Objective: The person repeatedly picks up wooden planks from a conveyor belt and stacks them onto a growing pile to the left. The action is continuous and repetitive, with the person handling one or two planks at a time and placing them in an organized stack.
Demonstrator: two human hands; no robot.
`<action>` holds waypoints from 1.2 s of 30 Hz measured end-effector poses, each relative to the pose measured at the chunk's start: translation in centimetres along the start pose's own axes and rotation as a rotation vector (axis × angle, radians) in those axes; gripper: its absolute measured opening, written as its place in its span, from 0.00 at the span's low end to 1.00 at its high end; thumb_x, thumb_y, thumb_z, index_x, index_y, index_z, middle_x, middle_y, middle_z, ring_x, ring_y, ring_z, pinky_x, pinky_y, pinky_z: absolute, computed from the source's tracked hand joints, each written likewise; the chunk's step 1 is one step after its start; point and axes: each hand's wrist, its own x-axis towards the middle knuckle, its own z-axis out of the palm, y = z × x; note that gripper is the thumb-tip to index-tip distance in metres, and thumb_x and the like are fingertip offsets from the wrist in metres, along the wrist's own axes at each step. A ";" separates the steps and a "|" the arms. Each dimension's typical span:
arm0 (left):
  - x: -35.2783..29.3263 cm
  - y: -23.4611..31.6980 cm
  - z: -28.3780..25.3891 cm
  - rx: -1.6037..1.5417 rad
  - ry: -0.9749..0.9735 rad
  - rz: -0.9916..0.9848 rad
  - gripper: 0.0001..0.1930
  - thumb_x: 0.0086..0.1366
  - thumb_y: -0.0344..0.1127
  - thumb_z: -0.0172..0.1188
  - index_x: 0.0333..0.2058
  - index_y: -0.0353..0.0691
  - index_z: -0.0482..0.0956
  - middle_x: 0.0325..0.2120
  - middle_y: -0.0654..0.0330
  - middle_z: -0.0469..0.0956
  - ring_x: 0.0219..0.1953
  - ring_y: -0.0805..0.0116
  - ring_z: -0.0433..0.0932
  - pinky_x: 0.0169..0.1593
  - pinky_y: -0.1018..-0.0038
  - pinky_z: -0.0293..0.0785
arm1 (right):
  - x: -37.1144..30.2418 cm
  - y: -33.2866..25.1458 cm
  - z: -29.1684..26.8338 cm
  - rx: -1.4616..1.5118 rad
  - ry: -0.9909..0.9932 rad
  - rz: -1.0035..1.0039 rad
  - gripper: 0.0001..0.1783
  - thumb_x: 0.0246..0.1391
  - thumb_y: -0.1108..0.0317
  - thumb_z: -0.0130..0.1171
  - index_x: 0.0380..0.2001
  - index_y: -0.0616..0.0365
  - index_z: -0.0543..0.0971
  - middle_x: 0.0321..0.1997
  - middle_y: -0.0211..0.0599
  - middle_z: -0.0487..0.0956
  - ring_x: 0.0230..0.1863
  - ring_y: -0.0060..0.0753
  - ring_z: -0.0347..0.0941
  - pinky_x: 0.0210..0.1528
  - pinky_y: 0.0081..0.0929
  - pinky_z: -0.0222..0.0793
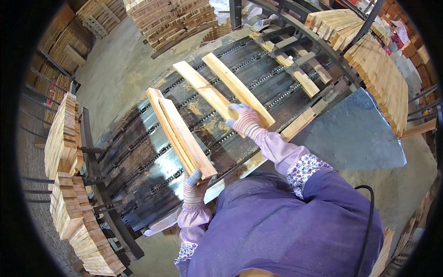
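Both my hands wear striped knit gloves with greyish fingertips. My left hand (194, 187) is closed on the near end of a pair of wooden boards (177, 134) lying side by side, its thumb over the end; the fingers underneath are hidden. My right hand (246, 121) grips the near part of a second wooden board (198, 85), fingertips and thumb on either side of it. Just right of that, another pale board (233, 83) lies partly under my right hand. These boards rest across a dark metal chain conveyor (194, 108).
Board stacks stand on a rack at the left (64, 138) and at the right (378, 83). A metal sheet (355, 134) slopes beside the conveyor's right side. More boards (295, 74) lie under the machine frame (318, 37). A large wood pile (170, 21) stands beyond.
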 end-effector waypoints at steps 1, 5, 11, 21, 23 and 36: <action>0.1 0.0 0.4 -0.005 -0.001 -0.003 0.41 0.59 0.35 0.75 0.68 0.41 0.64 0.52 0.51 0.78 0.55 0.50 0.82 0.58 0.54 0.82 | -0.1 0.8 -1.1 -0.054 0.013 -0.014 0.40 0.45 0.46 0.72 0.63 0.42 0.77 0.61 0.49 0.78 0.63 0.52 0.74 0.66 0.48 0.68; 0.8 -1.0 0.0 -0.005 -0.022 -0.034 0.41 0.59 0.36 0.75 0.68 0.41 0.64 0.53 0.51 0.78 0.56 0.51 0.81 0.59 0.53 0.81 | -1.3 4.4 -1.8 -0.435 0.129 0.029 0.47 0.46 0.46 0.71 0.70 0.42 0.67 0.63 0.48 0.73 0.65 0.53 0.67 0.67 0.56 0.58; 1.8 -1.9 0.8 0.005 -0.015 -0.084 0.41 0.60 0.34 0.73 0.69 0.42 0.63 0.53 0.53 0.77 0.56 0.51 0.81 0.60 0.52 0.80 | -0.9 2.0 -3.3 -0.250 -0.063 0.162 0.47 0.49 0.48 0.72 0.70 0.48 0.65 0.59 0.49 0.77 0.63 0.52 0.72 0.65 0.52 0.64; 3.0 -2.9 3.0 0.083 -0.096 -0.032 0.40 0.59 0.40 0.76 0.65 0.33 0.66 0.52 0.50 0.80 0.53 0.52 0.83 0.58 0.56 0.81 | 0.8 7.0 -1.3 1.497 -0.556 0.465 0.33 0.56 0.56 0.66 0.61 0.62 0.72 0.49 0.47 0.83 0.46 0.44 0.85 0.51 0.47 0.85; 2.7 -2.8 4.1 0.069 -0.061 -0.025 0.39 0.59 0.38 0.75 0.65 0.33 0.66 0.52 0.51 0.80 0.53 0.51 0.83 0.59 0.55 0.81 | 0.5 6.8 -0.3 1.479 -0.531 0.464 0.32 0.56 0.56 0.65 0.60 0.62 0.73 0.50 0.48 0.83 0.46 0.44 0.85 0.51 0.47 0.85; 3.3 -5.4 2.4 0.032 -0.028 -0.051 0.40 0.62 0.34 0.71 0.71 0.49 0.61 0.54 0.58 0.75 0.56 0.55 0.79 0.55 0.54 0.84 | -2.1 3.7 0.7 1.567 -0.741 0.451 0.36 0.55 0.54 0.68 0.63 0.62 0.73 0.52 0.48 0.83 0.49 0.45 0.85 0.53 0.47 0.84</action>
